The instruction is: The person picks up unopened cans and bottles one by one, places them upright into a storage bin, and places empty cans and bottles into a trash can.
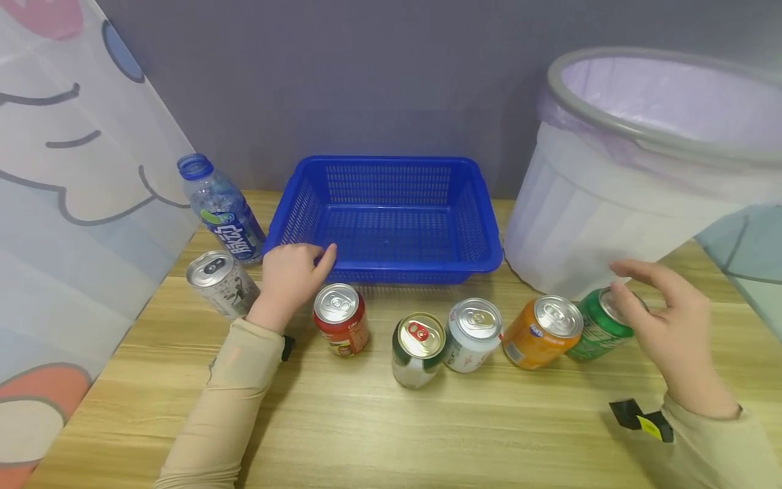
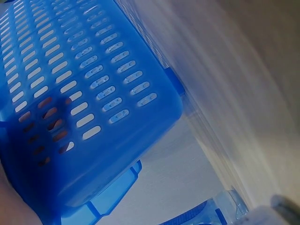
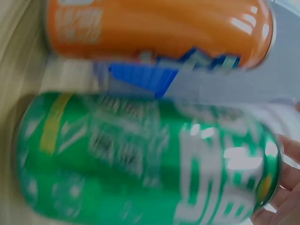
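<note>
My left hand grips the front left rim of a blue plastic basket. In the left wrist view, parts of the fingers show through the slots of the basket. At the right, my right hand is spread over the top of a green soda can, with thumb and index finger apart. The right wrist view shows fingertips beside the top end of the green can; whether they touch it I cannot tell. Directly left of that can stands an orange Fanta can.
A white can, a green-and-white can and a red Coke can stand before the basket. To the left are a patterned can and a blue-labelled bottle. A lined white bin stands back right.
</note>
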